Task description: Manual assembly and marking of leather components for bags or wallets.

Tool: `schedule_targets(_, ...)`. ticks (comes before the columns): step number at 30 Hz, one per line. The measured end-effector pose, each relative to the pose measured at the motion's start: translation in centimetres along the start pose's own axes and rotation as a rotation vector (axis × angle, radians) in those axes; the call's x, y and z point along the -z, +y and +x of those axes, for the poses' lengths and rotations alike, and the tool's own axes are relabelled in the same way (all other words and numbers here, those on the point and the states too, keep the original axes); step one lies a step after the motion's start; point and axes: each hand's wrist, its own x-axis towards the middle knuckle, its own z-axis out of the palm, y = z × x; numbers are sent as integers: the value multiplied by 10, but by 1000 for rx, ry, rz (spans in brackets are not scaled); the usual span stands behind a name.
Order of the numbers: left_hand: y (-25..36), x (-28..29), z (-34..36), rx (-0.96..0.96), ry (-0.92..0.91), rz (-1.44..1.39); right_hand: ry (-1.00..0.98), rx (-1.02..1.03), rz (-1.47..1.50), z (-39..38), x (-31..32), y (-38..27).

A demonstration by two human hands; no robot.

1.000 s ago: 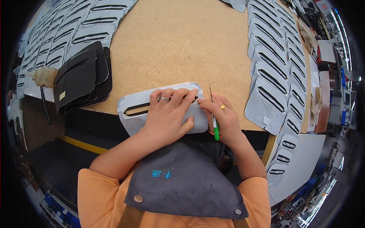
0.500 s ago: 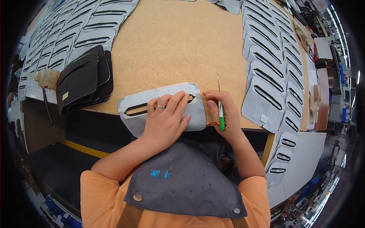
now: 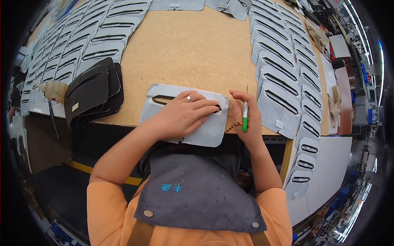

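A light grey fabric panel (image 3: 205, 133) with a long dark-edged slot lies at the table's near edge, its front part hanging over. My left hand (image 3: 186, 115), a ring on one finger, rests flat across it and covers the middle of the slot; its fingertips touch the slot's right end. Just right of the panel, my right hand (image 3: 251, 123) is closed around an awl (image 3: 245, 117) with a white and green handle. The awl's thin metal point aims away from me. An orange and black twisted cord (image 3: 233, 126) hangs beside the handle.
Overlapping rows of similar slotted grey panels lie at the left (image 3: 108, 37) and right (image 3: 283, 100). Folded dark brown pieces (image 3: 88, 90) are stacked at the left edge, beside a cream-coloured bottle (image 3: 53, 89) with a nozzle. More grey panels (image 3: 176, 4) lie along the far side.
The panel has shifted right and turned slightly, with my left hand moving along on it. My right hand, holding the awl, has moved a little right and away from me.
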Motion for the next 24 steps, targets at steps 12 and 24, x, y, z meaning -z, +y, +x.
schedule_targets(12, 64, -34, 38, 276, 3, 314, 353, -134, 101, -24, 39, -7)
schedule_targets(24, 71, -50, 16, 201, 99, 427, 163, -128, 4, -41, 17, 3)
